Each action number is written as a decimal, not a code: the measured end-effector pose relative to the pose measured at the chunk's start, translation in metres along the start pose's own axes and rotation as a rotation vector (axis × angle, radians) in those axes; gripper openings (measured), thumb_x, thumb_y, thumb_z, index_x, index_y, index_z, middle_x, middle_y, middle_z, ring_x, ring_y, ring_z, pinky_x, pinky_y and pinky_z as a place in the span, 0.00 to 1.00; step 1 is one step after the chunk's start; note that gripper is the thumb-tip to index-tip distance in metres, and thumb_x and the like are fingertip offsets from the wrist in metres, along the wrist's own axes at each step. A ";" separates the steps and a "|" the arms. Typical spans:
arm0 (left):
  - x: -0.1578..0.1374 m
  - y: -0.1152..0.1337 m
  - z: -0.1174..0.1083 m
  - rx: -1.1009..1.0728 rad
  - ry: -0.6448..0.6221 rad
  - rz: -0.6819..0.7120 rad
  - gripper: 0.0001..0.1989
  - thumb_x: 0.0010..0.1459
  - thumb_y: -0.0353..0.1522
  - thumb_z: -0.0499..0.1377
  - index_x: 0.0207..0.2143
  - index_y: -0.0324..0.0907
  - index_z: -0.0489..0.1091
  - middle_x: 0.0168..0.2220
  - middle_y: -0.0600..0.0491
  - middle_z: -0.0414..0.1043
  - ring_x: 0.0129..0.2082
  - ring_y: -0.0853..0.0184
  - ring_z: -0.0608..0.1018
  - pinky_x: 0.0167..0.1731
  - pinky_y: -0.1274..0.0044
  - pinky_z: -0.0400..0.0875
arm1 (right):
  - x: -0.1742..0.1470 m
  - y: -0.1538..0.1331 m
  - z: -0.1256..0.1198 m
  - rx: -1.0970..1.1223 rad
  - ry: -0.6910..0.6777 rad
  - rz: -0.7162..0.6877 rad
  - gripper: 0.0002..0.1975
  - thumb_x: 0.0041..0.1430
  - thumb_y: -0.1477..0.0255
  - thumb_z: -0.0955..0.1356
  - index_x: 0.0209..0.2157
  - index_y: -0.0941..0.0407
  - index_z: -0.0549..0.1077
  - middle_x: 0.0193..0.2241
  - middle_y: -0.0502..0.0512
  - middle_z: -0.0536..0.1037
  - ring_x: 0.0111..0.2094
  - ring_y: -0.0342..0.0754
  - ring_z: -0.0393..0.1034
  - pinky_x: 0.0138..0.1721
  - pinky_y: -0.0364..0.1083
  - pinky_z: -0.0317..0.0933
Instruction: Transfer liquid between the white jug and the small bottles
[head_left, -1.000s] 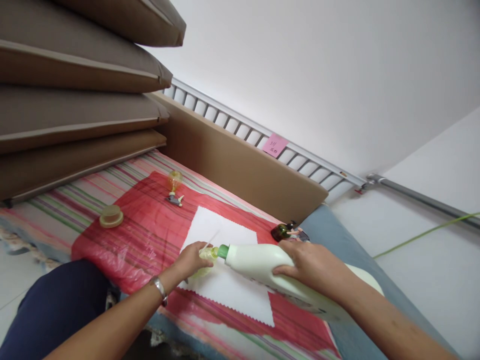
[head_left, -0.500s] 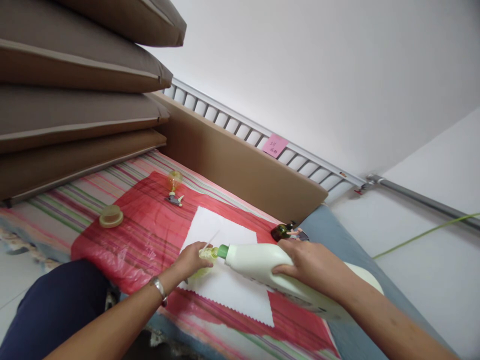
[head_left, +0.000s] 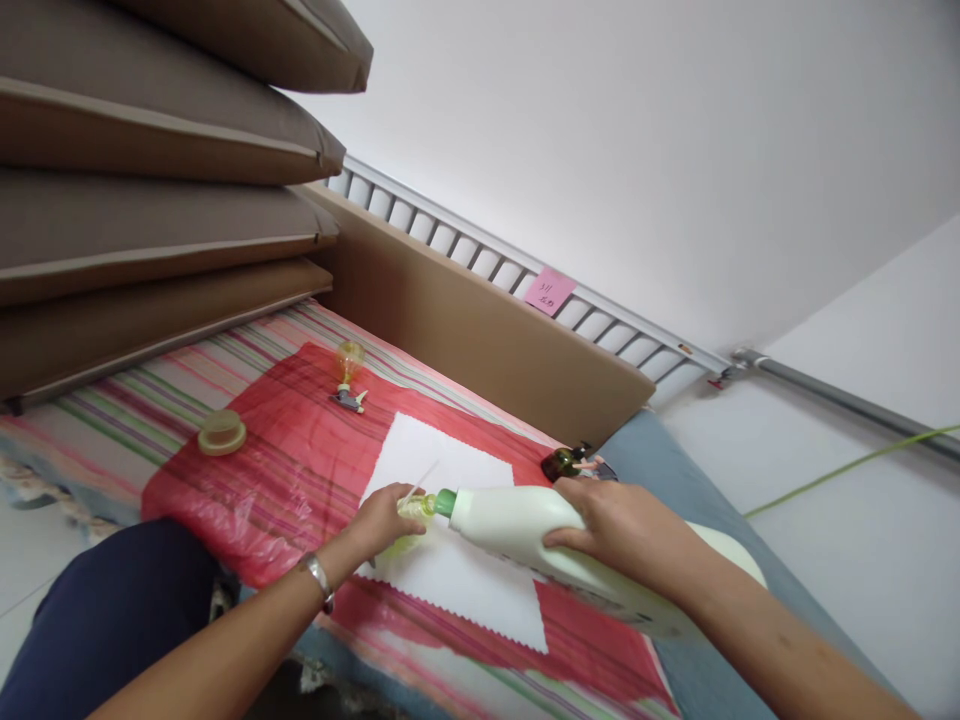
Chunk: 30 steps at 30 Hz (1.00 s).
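Big bottle (head_left: 517, 525), clasped wide by the right hand (head_left: 611, 520), meets the little bottle (head_left: 427, 507) pinched in the left hand (head_left: 384, 518).

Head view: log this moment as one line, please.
left hand: holds yellowish bottle | right hand: holds large pale-green bottle, tilted | green spout: at yellowish bottle's mouth | below: white sheet

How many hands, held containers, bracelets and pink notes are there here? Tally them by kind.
Hands: 2, left hand and right hand
Held containers: 2, pale green bottle and small yellow container
Bracelets: 1
Pink notes: 1
Total: 6
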<state>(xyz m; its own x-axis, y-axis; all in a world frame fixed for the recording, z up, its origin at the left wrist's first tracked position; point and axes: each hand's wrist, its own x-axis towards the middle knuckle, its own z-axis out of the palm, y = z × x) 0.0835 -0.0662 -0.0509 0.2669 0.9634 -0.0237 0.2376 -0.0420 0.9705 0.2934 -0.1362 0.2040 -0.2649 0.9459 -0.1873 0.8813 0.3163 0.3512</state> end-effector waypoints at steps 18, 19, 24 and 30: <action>-0.001 0.003 -0.001 0.007 0.002 -0.009 0.26 0.38 0.35 0.65 0.44 0.42 0.72 0.39 0.52 0.74 0.30 0.65 0.75 0.25 0.79 0.68 | 0.003 -0.001 -0.003 -0.014 0.002 -0.006 0.14 0.52 0.56 0.67 0.29 0.53 0.67 0.29 0.54 0.78 0.30 0.54 0.72 0.25 0.44 0.52; -0.001 0.003 -0.001 0.006 0.004 -0.012 0.26 0.38 0.35 0.65 0.44 0.42 0.72 0.39 0.52 0.74 0.30 0.65 0.75 0.25 0.78 0.68 | 0.002 -0.001 -0.003 -0.018 0.003 -0.005 0.14 0.52 0.56 0.67 0.29 0.53 0.67 0.29 0.54 0.78 0.30 0.54 0.72 0.25 0.44 0.52; -0.002 0.006 -0.001 0.007 0.012 -0.040 0.26 0.37 0.36 0.66 0.44 0.43 0.72 0.36 0.53 0.74 0.29 0.65 0.75 0.26 0.78 0.68 | 0.003 0.000 -0.004 -0.028 0.012 -0.016 0.14 0.52 0.56 0.67 0.29 0.54 0.68 0.28 0.55 0.78 0.30 0.54 0.72 0.25 0.44 0.53; -0.002 0.006 -0.002 0.003 0.005 -0.049 0.27 0.37 0.36 0.66 0.44 0.42 0.72 0.35 0.53 0.74 0.28 0.65 0.75 0.25 0.78 0.67 | 0.004 -0.003 -0.007 -0.052 0.004 -0.021 0.15 0.52 0.56 0.67 0.28 0.54 0.68 0.28 0.55 0.77 0.28 0.53 0.72 0.24 0.44 0.52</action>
<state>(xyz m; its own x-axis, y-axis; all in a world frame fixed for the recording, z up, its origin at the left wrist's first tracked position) 0.0829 -0.0679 -0.0444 0.2501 0.9657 -0.0703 0.2534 0.0048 0.9674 0.2872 -0.1325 0.2087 -0.2845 0.9394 -0.1912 0.8539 0.3390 0.3948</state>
